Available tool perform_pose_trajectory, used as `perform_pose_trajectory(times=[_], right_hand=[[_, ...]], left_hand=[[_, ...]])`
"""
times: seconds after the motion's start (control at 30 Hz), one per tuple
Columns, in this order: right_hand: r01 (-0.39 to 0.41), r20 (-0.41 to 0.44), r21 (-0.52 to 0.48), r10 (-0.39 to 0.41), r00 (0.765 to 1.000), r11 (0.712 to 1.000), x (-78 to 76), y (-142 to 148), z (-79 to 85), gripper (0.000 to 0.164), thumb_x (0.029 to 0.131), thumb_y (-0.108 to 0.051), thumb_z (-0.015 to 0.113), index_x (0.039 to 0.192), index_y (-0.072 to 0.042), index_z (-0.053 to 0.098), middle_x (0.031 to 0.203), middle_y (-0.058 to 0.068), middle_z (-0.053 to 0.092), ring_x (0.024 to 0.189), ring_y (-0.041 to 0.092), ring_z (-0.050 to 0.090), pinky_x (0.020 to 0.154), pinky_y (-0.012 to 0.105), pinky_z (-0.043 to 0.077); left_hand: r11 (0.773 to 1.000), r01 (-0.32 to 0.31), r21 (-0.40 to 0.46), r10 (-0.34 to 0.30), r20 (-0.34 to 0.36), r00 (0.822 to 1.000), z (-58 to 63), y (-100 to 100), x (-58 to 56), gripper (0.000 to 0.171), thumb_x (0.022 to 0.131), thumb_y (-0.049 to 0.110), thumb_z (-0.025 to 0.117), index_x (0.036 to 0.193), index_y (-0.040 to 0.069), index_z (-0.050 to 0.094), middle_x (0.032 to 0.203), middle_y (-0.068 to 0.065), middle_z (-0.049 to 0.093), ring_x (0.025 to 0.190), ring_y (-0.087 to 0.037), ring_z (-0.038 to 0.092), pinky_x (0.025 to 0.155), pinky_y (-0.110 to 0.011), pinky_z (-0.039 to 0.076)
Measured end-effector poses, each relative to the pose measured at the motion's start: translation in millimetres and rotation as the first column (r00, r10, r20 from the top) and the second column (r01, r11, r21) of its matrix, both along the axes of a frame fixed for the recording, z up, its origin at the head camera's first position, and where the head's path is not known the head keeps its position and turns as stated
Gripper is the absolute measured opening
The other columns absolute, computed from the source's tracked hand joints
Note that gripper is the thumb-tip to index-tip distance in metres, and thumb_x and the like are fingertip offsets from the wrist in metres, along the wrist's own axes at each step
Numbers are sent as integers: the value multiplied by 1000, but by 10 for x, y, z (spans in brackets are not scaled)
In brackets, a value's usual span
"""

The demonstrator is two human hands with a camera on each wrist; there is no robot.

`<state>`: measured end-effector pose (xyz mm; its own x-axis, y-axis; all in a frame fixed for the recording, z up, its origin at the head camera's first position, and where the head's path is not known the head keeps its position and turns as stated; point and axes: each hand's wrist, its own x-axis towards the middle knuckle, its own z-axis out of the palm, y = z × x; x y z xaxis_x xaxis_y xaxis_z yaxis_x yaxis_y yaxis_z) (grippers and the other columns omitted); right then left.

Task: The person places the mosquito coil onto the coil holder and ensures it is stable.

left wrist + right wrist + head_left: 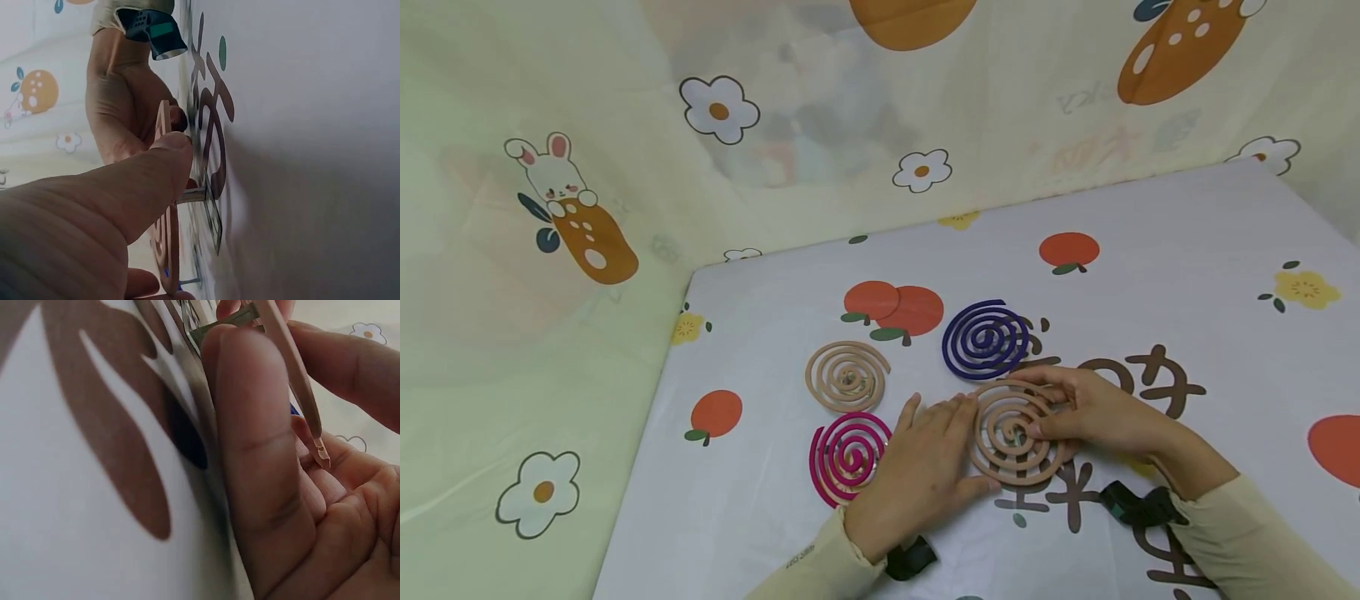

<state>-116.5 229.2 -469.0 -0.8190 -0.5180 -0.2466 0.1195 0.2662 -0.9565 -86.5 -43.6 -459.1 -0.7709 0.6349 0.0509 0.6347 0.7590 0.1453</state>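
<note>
A tan mosquito coil (pixel 1015 451) lies flat between my two hands. My right hand (pixel 1093 408) pinches it from the right, thumb near the centre and index finger along the far rim. Fairly straight fingers of my left hand (pixel 921 467) touch its left edge, with the thumb by the near edge. Under the coil, a small metal stand (pixel 192 194) shows in the left wrist view; in the right wrist view the stand (pixel 228 324) is close to my right thumb. My left forearm and hand partly cover a magenta mosquito coil (pixel 853 457).
Another tan mosquito coil (pixel 847 379) is at the left, beyond the magenta one. A dark blue mosquito coil (pixel 986 338) sits just past my right fingertips. All are on a white printed tablecloth (pixel 760 492), with a printed cloth wall (pixel 820 208) behind.
</note>
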Motion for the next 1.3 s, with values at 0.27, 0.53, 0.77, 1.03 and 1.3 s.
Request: perform_pose_trajectory(times=[0.27,0.53,0.77,1.03,1.3], right_hand=[[14,-17,-6,-14,1000,1000,0,45,-18,69,95,-14,76,155,-2,43,102,20,72,77,26,73,62,38,62],[13,-31,-22,-14,999,1000,13,77,-25,69,95,-11,75,155,0,42,97,20,71,68,23,71,58,39,61],[27,-43,-28,-28,999,999,20,55,-16,69,95,-10,76,155,1,43,92,18,69,65,21,69,57,37,60],[42,-74,-21,-43,996,999,8,46,-36,65,95,-10,76,152,-1,47,96,18,72,68,23,71,58,37,60],[58,-83,-27,-60,995,998,9,24,-29,62,94,-9,76,149,-1,49,95,18,73,65,23,70,58,37,60]], left_hand=[[1000,4,-26,-5,-8,1000,-15,-4,-10,92,90,67,69,159,12,43,154,-5,55,142,-20,52,124,-52,27],[999,6,-52,-7,-12,1000,-13,4,-20,88,91,68,67,156,13,47,154,-4,55,141,-19,53,124,-53,27],[999,7,-46,-9,-29,1000,0,2,-28,85,90,69,67,153,13,52,152,-3,58,139,-19,55,123,-53,29],[999,6,-38,-7,-33,999,16,1,-28,85,91,70,65,152,13,52,151,-4,58,138,-20,56,123,-54,28],[1000,0,-25,-1,-43,999,17,9,-32,81,92,66,66,152,13,53,149,-4,59,136,-20,57,124,-53,28]])
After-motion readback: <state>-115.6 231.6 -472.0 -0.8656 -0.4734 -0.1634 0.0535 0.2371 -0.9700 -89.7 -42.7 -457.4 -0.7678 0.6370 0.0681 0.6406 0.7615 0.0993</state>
